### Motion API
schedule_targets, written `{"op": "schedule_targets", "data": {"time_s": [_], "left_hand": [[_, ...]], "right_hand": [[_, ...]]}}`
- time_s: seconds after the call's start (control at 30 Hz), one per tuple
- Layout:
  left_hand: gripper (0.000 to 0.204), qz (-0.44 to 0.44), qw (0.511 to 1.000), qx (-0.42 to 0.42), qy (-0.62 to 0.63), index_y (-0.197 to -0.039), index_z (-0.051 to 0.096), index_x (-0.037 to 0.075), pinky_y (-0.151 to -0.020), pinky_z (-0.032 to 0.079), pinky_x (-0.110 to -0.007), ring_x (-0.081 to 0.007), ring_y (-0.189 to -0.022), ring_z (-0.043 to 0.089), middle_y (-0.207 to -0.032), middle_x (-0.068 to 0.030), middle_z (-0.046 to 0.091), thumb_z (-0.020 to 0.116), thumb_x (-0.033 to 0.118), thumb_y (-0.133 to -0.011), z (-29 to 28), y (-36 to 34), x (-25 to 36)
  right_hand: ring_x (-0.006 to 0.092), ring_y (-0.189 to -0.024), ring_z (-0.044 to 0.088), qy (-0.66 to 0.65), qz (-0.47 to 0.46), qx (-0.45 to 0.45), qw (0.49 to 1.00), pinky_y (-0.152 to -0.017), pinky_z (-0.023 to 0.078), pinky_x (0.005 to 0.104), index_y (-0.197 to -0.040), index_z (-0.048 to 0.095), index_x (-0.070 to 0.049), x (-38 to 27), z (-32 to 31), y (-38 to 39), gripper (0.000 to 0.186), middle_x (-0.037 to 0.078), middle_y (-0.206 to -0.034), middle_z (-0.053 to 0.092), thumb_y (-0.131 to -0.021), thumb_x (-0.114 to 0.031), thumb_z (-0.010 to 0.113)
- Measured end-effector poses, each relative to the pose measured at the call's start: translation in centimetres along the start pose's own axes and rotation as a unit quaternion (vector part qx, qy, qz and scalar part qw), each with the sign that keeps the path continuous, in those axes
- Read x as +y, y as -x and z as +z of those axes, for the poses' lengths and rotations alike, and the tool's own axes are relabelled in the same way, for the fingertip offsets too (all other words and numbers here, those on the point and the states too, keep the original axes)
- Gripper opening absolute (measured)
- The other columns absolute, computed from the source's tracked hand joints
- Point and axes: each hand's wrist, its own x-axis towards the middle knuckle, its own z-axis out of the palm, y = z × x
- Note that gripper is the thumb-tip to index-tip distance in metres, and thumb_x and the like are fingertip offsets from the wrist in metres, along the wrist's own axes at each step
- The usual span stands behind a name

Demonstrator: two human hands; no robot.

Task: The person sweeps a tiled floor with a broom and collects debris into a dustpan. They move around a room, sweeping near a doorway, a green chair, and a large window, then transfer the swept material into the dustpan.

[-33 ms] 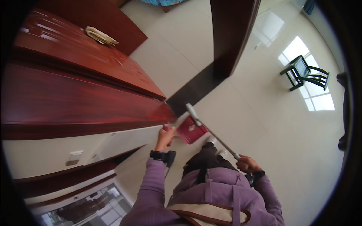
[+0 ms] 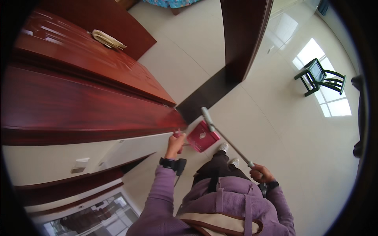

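My left hand (image 2: 175, 145) is closed around the handle of a long-handled red dustpan (image 2: 202, 136), whose pan is low, left of my feet. Light debris shows in the pan, too small to name. In my right hand (image 2: 261, 173) is the upper end of a broom (image 2: 232, 145) with a thin metal stick. Its narrow grey head (image 2: 207, 118) is at the pan's far right edge; whether they touch, I cannot tell. The bristles are hidden.
A dark threshold strip (image 2: 204, 94) crosses the tiled floor beside a brown door frame (image 2: 246, 39). Red wood panelling (image 2: 86, 102) runs along the left, with a folded cloth (image 2: 108, 39) on it. A small dark green chair (image 2: 321, 76) stands at the far right.
The broom head has shifted slightly to the right relative to the dustpan. The whole view has also moved a little; both hands keep their holds.
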Motion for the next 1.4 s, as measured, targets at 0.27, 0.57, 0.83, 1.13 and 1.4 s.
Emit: {"op": "schedule_targets", "data": {"time_s": [0.27, 0.57, 0.83, 1.13, 1.4], "left_hand": [[0.031, 0.064, 0.997, -0.052, -0.011, -0.071, 0.057, 0.007, -0.042, 0.038, -0.028, -0.0111, -0.045, 0.049, -0.059, -0.0012, 0.053, 0.066, 0.034, -0.084, 1.2, -0.3, 0.9], [0.034, 0.062, 0.997, -0.04, -0.026, -0.064, 0.057, 0.004, -0.041, 0.038, -0.029, -0.0104, -0.045, 0.049, -0.056, -0.0012, 0.053, 0.066, 0.03, -0.084, 6.2, 1.7, 1.6], [0.028, 0.112, 0.986, -0.019, -0.12, -0.07, 0.06, 0.006, -0.044, 0.039, -0.031, -0.0125, -0.047, 0.052, -0.055, -0.0012, 0.054, 0.069, 0.03, -0.079, 13.5, 7.9, 2.8], [0.036, 0.099, 0.975, 0.092, -0.177, -0.065, 0.056, 0.005, -0.034, 0.036, -0.029, -0.0121, -0.039, 0.05, -0.053, -0.003, 0.054, 0.065, 0.037, -0.078, 15.4, 10.5, 4.9], [0.022, 0.116, 0.989, -0.071, -0.06, -0.076, 0.052, 0.01, -0.036, 0.036, -0.023, -0.0072, -0.042, 0.042, -0.056, 0.0023, 0.045, 0.065, 0.025, -0.085, 20.8, 6.4, 13.8]], "right_hand": [[0.003, -0.048, 0.04, -0.369, -0.144, -0.002, 0.918, -0.043, 0.036, 0.0185, -0.077, 0.045, -0.01, 6.7, -8.8, 3.2, 0.021, -0.005, -0.061, 0.041, -0.095, -0.021, 0.05], [0.0066, -0.051, 0.044, -0.507, -0.317, -0.108, 0.794, -0.047, 0.041, 0.0204, -0.08, 0.048, -0.006, 10.9, -27.2, 13.9, 0.016, -0.001, -0.062, 0.046, -0.093, -0.015, 0.052], [0.0076, -0.05, 0.045, -0.436, -0.382, 0.282, 0.765, -0.046, 0.04, 0.02, -0.066, 0.044, -0.011, 16.1, -40.9, 19.0, 0.02, -0.004, -0.057, 0.046, -0.084, -0.009, 0.052], [0.0209, -0.077, 0.055, -0.213, -0.368, 0.346, 0.836, -0.076, 0.048, 0.0382, -0.077, 0.058, -0.008, 20.4, -54.2, 22.6, 0.02, 0.007, -0.08, 0.059, -0.083, -0.026, 0.052], [0.0132, -0.064, 0.055, 0.243, -0.382, 0.546, 0.704, -0.06, 0.049, 0.03, -0.08, 0.061, -0.007, 10.7, -40.7, 17.3, 0.011, 0.002, -0.069, 0.058, -0.075, -0.002, 0.054]]}}
